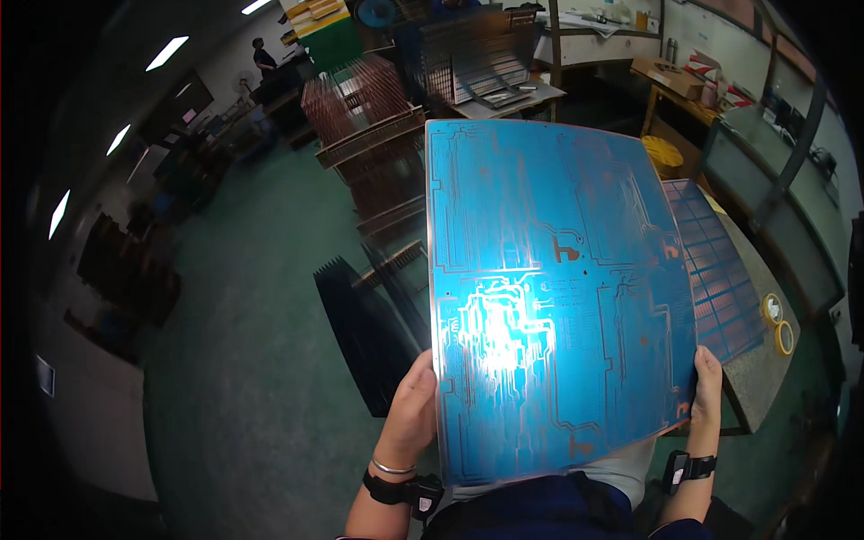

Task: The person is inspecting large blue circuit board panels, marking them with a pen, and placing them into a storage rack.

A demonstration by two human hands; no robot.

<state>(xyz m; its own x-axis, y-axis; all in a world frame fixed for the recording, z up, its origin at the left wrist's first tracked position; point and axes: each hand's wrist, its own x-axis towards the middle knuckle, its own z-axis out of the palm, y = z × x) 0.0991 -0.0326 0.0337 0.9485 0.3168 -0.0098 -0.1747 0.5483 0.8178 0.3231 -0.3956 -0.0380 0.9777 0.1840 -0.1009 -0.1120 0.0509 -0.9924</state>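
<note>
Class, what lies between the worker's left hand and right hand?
In the head view, the blue circuit panel spans the stretch between left hand and right hand.

Blue panel (560,301) — underside hidden, reddish rack (346,106) — blurred

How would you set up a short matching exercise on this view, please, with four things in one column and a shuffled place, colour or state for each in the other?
Things:
1. Large blue panel
2. Silver bangle
3. Floor
4. Gridded panel

Places, colours, states:
A. Green
B. Between the left hand and a black wristband
C. Lying on the table at the right
D. Held at its sides by the left hand and the right hand

Right pairs: 1-D, 2-B, 3-A, 4-C
</note>
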